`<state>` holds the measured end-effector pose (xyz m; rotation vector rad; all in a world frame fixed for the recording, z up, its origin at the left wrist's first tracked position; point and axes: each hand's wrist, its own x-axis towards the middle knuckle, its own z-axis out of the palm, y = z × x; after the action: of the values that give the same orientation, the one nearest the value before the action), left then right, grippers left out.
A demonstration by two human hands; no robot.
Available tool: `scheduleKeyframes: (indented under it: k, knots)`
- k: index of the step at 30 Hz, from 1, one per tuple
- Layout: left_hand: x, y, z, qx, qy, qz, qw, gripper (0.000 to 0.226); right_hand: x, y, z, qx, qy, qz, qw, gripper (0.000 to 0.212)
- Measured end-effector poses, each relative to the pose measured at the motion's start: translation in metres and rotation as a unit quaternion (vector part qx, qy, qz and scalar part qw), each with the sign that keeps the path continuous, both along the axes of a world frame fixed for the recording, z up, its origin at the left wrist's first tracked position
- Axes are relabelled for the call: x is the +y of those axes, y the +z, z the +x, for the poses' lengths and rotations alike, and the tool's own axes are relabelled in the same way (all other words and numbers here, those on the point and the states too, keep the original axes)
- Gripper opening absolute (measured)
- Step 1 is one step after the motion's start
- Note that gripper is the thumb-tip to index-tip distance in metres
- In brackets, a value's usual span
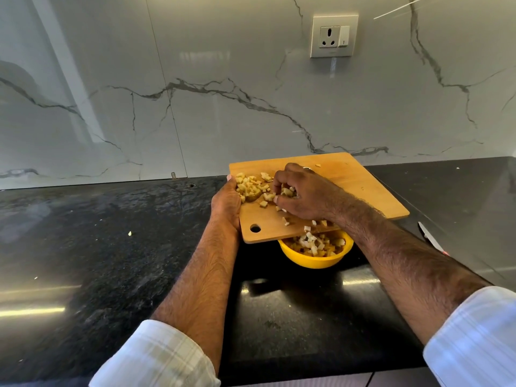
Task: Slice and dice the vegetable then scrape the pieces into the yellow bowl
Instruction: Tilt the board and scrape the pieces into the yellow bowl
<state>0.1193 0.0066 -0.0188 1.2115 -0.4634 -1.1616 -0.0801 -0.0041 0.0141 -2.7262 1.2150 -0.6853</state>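
A wooden cutting board [357, 188] is held tilted over the yellow bowl [315, 259], its near edge above the bowl's rim. My left hand [226, 202] grips the board's left edge. My right hand [301, 195] lies on the board with curled fingers raking pale diced vegetable pieces [251, 187] toward the near edge. Some pieces slide down near the edge and several lie in the bowl.
A knife [431, 237] lies on the black stone counter [111, 247] to the right of my right forearm. A marble backsplash with a wall socket [333, 36] rises behind the board. A small scrap [129, 233] lies on the counter at left.
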Motion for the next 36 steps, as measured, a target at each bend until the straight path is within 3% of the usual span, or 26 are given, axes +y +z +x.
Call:
scheduleKeyframes:
  k: [9, 14, 29, 33, 36]
  knots:
    - [0.003, 0.003, -0.003, -0.004, 0.011, -0.002, 1.0, 0.036, 0.032, -0.009, -0.013, -0.02, 0.011, 0.005, 1.0, 0.02]
    - [0.005, 0.004, -0.002, -0.004, 0.018, -0.002, 1.0, 0.033, 0.048, -0.012, -0.02, -0.028, 0.019, -0.009, 0.999, 0.007]
    - [0.006, 0.007, -0.003, -0.005, 0.012, -0.008, 1.0, 0.029, 0.083, -0.02, -0.048, -0.018, 0.026, -0.028, 0.999, 0.009]
    - [0.008, 0.007, -0.003, -0.015, 0.007, -0.006, 1.0, 0.031, 0.079, -0.01, -0.058, -0.111, 0.024, 0.009, 0.993, 0.012]
    - [0.008, 0.007, -0.003, -0.016, 0.009, -0.006, 1.0, 0.035, 0.059, -0.003, -0.059, -0.128, -0.047, -0.014, 0.99, 0.013]
